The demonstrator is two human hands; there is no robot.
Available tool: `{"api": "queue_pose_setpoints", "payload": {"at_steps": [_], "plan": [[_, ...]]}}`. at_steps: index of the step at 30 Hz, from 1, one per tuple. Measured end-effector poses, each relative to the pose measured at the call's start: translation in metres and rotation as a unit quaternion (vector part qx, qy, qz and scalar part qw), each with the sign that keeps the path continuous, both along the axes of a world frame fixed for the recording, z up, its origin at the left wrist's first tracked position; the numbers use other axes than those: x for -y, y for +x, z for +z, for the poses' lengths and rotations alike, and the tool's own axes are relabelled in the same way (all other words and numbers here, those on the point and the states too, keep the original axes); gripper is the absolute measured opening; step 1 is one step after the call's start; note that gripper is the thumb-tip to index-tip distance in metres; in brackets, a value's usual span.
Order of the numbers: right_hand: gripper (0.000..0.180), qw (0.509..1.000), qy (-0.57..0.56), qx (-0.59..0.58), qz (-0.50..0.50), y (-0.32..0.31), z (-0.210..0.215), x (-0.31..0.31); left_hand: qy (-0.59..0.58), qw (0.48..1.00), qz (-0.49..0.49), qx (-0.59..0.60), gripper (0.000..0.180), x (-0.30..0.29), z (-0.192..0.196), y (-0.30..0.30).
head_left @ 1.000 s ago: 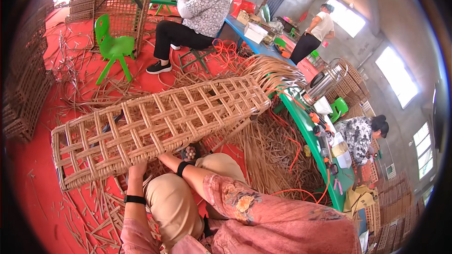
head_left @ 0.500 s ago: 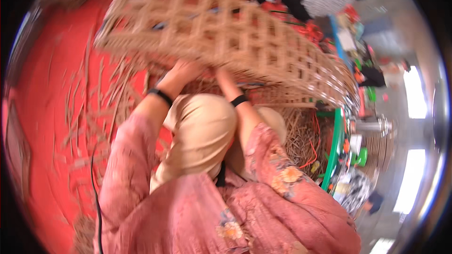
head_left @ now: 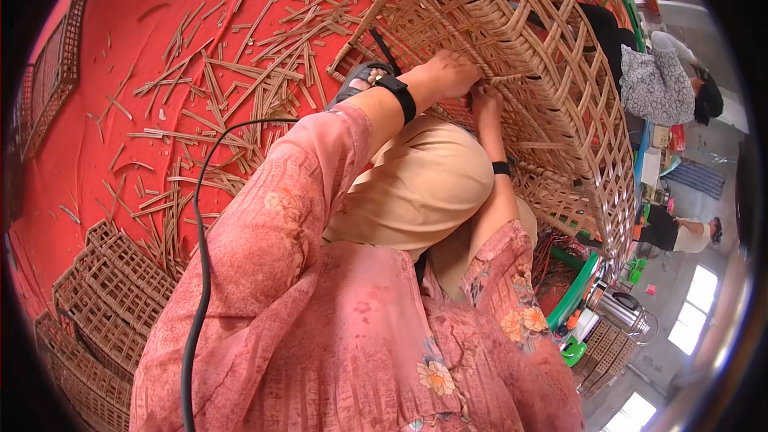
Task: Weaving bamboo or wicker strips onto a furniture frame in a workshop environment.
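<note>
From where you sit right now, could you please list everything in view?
Large woven frame: one, brown, upper right
Cut strips: many, brown, upper left
Floor covering: one, red, left
Smaller woven pieces: several, brown, lower left
Cable: one, black, left of centre
Table: one, green, lower right
Flask: one, silver, lower right
Co-workers: two, patterned and pale tops, far right
Windows: at least two, white, lower right
Shirt: one, pink floral, bottom centre
Trousers: one pair, beige, centre
Wristbands: two, black, one per wrist
Left hand: one, bare, at the frame
Right hand: one, bare, at the frame

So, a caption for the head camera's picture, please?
Left hand and right hand at a large woven frame, cut strips littering red floor.
</note>
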State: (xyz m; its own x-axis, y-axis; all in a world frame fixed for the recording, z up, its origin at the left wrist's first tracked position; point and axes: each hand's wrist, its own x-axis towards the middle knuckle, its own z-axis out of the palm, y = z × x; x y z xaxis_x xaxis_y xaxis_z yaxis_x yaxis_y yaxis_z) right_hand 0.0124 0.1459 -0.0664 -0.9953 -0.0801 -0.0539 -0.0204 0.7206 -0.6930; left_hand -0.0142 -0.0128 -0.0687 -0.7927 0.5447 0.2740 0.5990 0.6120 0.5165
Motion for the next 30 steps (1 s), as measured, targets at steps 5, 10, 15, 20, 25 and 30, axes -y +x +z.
{"api": "queue_pose_setpoints", "payload": {"at_steps": [5,10,15,20,25,30], "plan": [[0.026,0.996,-0.023,-0.021,-0.089,-0.005,-0.002,-0.006,0.025,0.995,0.031,-0.090,0.018,-0.004,0.005,-0.003],[0.020,0.987,-0.087,-0.081,-0.110,0.000,0.007,0.005,0.016,0.984,0.077,0.158,0.021,0.000,0.006,-0.009],[0.017,0.975,-0.155,-0.024,-0.156,-0.002,0.005,0.003,0.096,0.989,0.105,0.040,0.023,0.005,-0.006,0.005],[0.018,0.953,-0.239,-0.024,-0.185,0.001,0.014,0.012,0.140,0.984,0.098,-0.040,0.023,0.011,0.003,0.008],[0.021,0.938,-0.288,-0.022,-0.191,0.004,0.022,0.017,0.231,0.963,0.041,0.130,0.021,0.017,0.010,0.026],[0.032,0.956,-0.242,0.037,-0.163,0.005,0.033,0.012,0.233,0.963,0.078,0.114,0.019,0.020,0.016,0.049]]}}
